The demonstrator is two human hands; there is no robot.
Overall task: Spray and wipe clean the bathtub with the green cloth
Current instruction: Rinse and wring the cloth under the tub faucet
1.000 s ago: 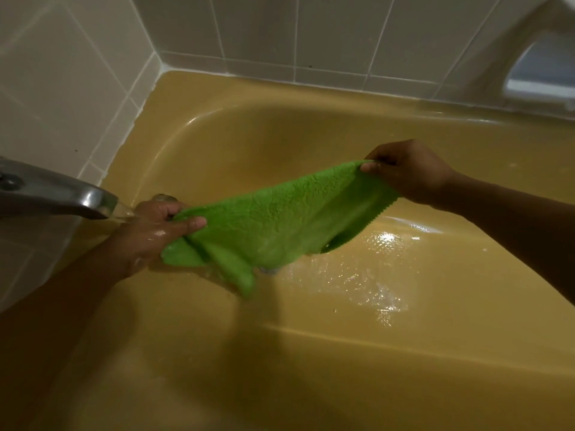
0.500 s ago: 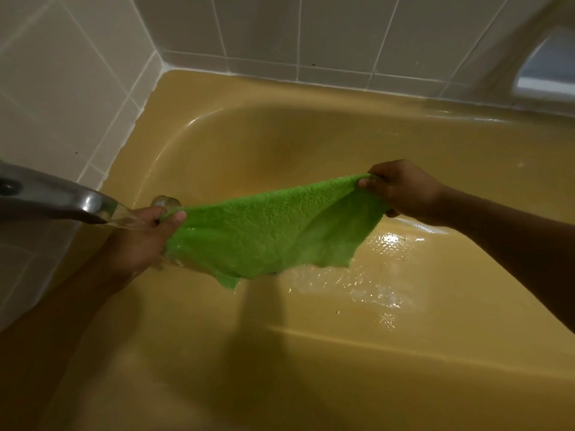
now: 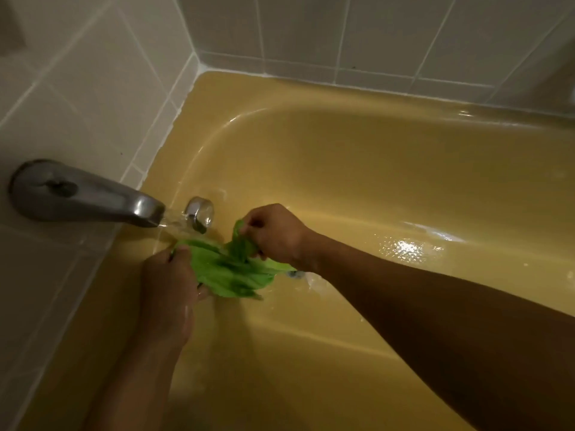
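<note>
Under the metal spout point(image 3: 93, 197), hands bunch apparently soaked terry cloth point(image 3: 230, 272).

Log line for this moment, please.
phase: rinsing | left hand: grips green cloth | right hand: pinches it, bunched | faucet: running onto it | bathtub: floor wet

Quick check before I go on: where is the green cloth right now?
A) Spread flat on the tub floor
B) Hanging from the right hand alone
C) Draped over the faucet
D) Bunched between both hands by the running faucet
D: the green cloth is gathered between the left hand and the right hand, both gripping it, while water pours from the faucet onto its left end.
</note>
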